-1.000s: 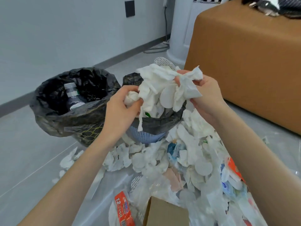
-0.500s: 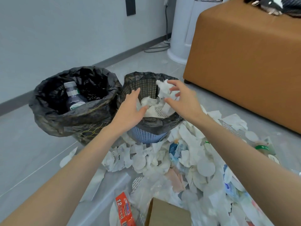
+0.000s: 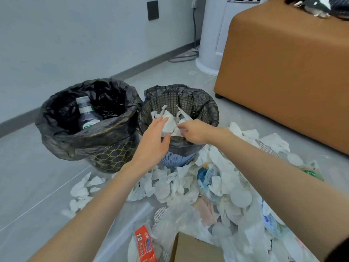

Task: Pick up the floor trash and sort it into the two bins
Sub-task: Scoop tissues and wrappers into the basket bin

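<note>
Grey floor (image 3: 37, 186) is buried in tissues (image 3: 170, 188). Left hand (image 3: 151, 146) presses flat on the paper wad (image 3: 169, 122) in the mesh bin (image 3: 207, 108). No idea if the right hand (image 3: 196, 131) is gripping it.

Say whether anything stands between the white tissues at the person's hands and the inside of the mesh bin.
Nothing visible does. The tissues already lie inside the open mesh bin, with the left hand and right hand over its near rim.

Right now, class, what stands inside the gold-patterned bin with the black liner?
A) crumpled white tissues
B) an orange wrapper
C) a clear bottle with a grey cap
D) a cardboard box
C: the bottle stands inside the gold-patterned bin, while the white tissues lie in the blue basket bin beside it.
</note>
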Available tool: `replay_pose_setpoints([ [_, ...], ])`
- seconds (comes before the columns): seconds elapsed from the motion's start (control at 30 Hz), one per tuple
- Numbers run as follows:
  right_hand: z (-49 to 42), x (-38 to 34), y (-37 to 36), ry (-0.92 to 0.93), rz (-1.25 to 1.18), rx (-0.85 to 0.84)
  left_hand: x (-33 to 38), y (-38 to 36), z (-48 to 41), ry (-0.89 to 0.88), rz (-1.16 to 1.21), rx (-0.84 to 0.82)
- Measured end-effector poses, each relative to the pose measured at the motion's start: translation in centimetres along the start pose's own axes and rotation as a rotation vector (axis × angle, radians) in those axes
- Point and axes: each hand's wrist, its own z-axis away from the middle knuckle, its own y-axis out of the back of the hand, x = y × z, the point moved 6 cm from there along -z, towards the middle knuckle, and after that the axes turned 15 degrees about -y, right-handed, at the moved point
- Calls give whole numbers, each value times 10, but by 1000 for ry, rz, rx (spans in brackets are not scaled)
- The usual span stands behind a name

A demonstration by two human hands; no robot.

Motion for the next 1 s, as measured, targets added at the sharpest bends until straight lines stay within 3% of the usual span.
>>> replay_pose_setpoints([
  [0.27, 57, 50, 24, 43, -439, 415, 24, 2, 3, -108, 21, 83],
  [0.4, 91, 88, 5, -80, -803, 549, 45, -9, 9, -188, 60, 111],
  [0.47, 101, 113, -19, -197, -816, 525, 58, -22, 13, -232, 91, 73],
  [0.53, 102, 138, -50, -313, -678, 439, 67, -35, 17, -268, 104, 34],
  [0.67, 104, 181, -121, -544, -364, 81, 77, -64, 29, -325, 109, -48],
  [0.83, 116, 184, -198, -526, -232, -333, 62, -106, 49, -282, 102, -227],
  [0.9, 119, 182, -212, -498, -155, -317, 41, -123, 60, -209, 78, -321],
  [1.0, 119, 182, -213, -488, -134, -90, 4, -147, 88, -95, -12, -516],
])
